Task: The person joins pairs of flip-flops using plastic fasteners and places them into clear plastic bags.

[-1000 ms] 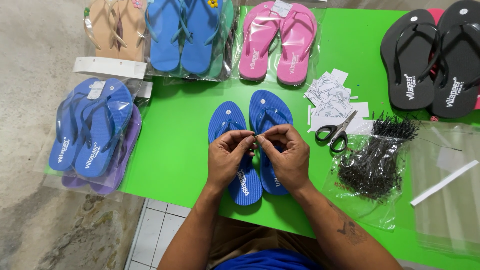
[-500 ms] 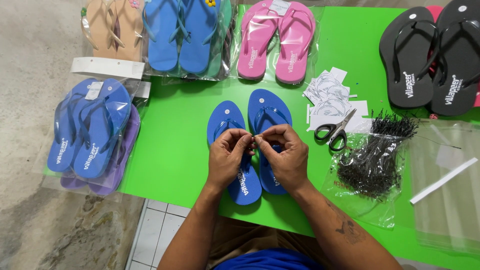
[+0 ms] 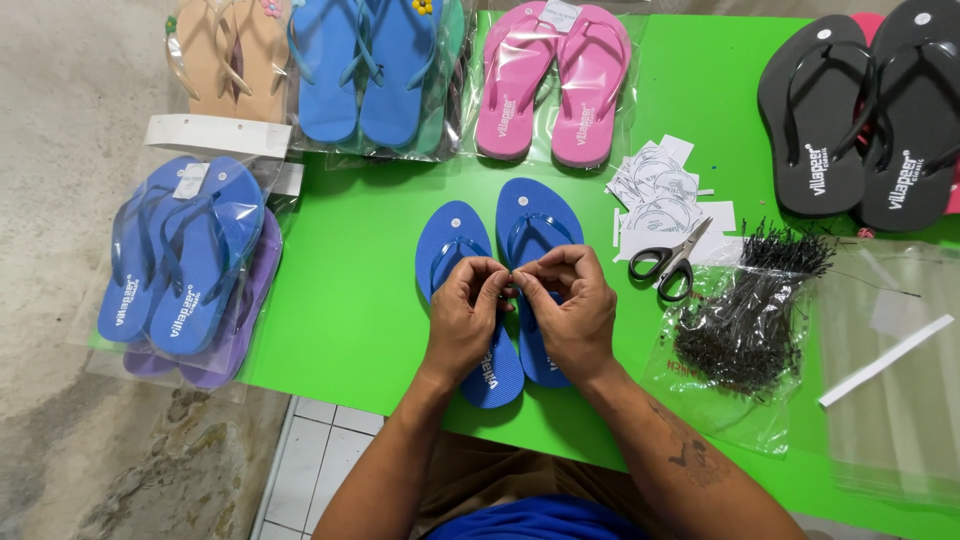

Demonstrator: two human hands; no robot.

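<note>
Green tabletop (image 3: 350,300), spread under everything. At its middle, pair of blue flip-flops (image 3: 540,225) lying side by side, soles down, long axes running from near edge to far edge, toes pointing away from the person, heels toward the body and partly hidden under the hands.

Beyond the pair, at the far edge: bagged pink flip-flops (image 3: 550,85), bagged blue flip-flops (image 3: 365,70) left of those, bagged tan flip-flops (image 3: 225,60) further left. Left of the pair, overhanging the tabletop's edge: bagged blue and purple flip-flops (image 3: 185,265). Far right of the pair: black flip-flops (image 3: 865,115), unbagged. Right of the pair and nearer: stack of clear plastic bags (image 3: 895,370), then a bag of black plastic fasteners (image 3: 745,325), then white paper tags (image 3: 660,190), with scissors (image 3: 668,262) just right of the pair, blades angled up toward the tags.

Over the pair's straps: left hand (image 3: 465,315) and right hand (image 3: 570,310), fingertips meeting, fingers curled and pinched together above the gap between the two flip-flops. Cannot tell what, if anything, sits in the pinch: too small and covered by the fingers.
</note>
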